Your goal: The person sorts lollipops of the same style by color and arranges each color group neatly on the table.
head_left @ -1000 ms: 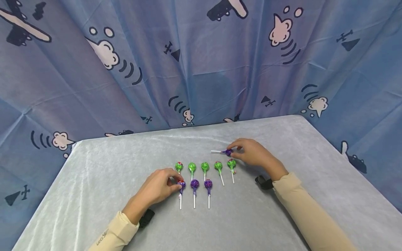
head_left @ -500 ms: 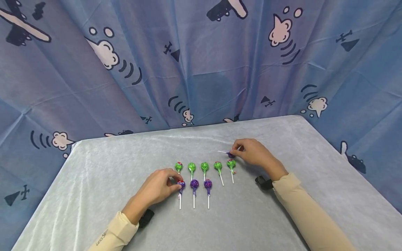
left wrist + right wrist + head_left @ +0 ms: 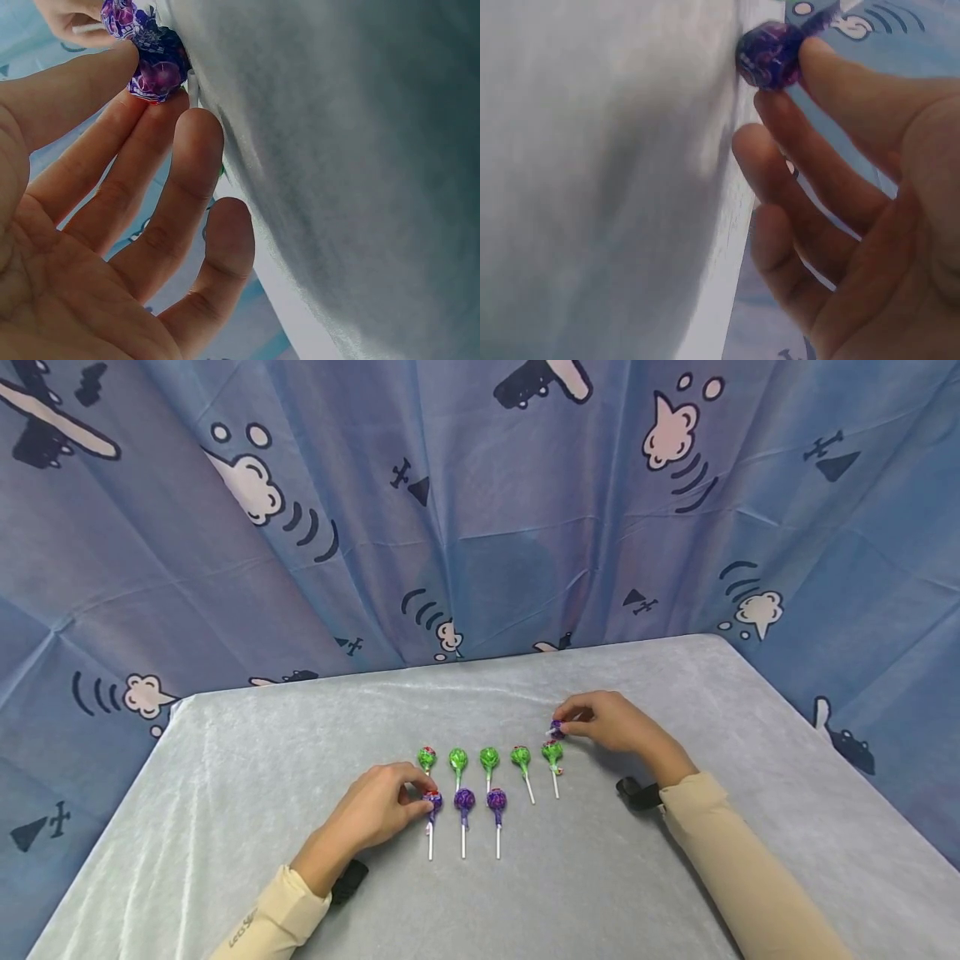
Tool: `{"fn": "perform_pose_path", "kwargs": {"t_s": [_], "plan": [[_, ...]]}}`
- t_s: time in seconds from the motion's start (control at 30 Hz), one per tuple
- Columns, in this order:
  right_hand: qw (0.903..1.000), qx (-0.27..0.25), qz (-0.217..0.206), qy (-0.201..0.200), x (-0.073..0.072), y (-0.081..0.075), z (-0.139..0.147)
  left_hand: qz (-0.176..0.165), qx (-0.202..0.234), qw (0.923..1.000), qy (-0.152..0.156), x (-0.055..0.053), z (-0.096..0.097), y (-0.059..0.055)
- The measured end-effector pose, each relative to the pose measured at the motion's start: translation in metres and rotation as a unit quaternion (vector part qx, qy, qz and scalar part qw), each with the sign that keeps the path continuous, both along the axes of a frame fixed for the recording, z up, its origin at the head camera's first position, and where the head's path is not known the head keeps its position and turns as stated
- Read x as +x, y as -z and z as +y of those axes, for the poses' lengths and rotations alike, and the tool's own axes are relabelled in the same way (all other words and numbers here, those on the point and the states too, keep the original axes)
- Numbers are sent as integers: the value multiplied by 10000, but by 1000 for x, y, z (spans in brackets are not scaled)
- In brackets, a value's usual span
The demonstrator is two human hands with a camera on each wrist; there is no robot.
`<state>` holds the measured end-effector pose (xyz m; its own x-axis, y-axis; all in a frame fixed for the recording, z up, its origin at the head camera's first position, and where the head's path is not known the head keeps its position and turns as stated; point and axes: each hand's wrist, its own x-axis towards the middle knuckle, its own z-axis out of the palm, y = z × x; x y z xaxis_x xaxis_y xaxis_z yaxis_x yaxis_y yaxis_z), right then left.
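Note:
My right hand (image 3: pixel 613 723) pinches a purple-wrapped lollipop (image 3: pixel 556 727) by its head, just behind the rightmost green lollipop (image 3: pixel 552 752). Its white stick now points toward me and slightly left, looking short. In the right wrist view, thumb and fingertips meet the purple head (image 3: pixel 766 56) while the other fingers curve loosely. My left hand (image 3: pixel 377 807) holds the head of the leftmost purple lollipop (image 3: pixel 432 804) between thumb and fingers, as the left wrist view confirms. That lollipop lies with its stick toward me. Beside it lie two more purple lollipops, the middle one (image 3: pixel 464 802) and the right one (image 3: pixel 497 803).
Several green lollipops (image 3: pixel 489 758) form a row behind the purple ones, sticks toward me. All rest on a pale grey cloth-covered table (image 3: pixel 570 877). A blue patterned curtain (image 3: pixel 510 577) hangs beyond its far edge.
My right hand has turned the purple lollipop: its stick pointed left, and now angles toward me. The hand has shifted slightly right. My left hand and the rows have stayed still.

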<state>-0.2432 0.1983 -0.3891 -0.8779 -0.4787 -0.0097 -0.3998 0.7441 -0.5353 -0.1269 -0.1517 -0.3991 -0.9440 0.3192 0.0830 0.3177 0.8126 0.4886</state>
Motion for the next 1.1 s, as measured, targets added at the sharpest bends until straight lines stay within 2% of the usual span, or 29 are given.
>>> {"fn": "perform_pose_path", "kwargs": {"t_s": [0.33, 0.6, 0.83, 1.1], "plan": [[9987, -245, -279, -359, -3, -3, 11, -16, -17, 10000, -34, 0, 0, 0], [9979, -342, -428, -339, -1, -5, 9, -7, 2, 10000, -20, 1, 1, -1], [9992, -74, -364, -121, -2, -5, 11, -45, -5, 10000, -67, 1, 2, -1], [9974, 51, -620, -372, -2, -11, 22, -30, 1, 10000, -58, 1, 1, -1]]}}
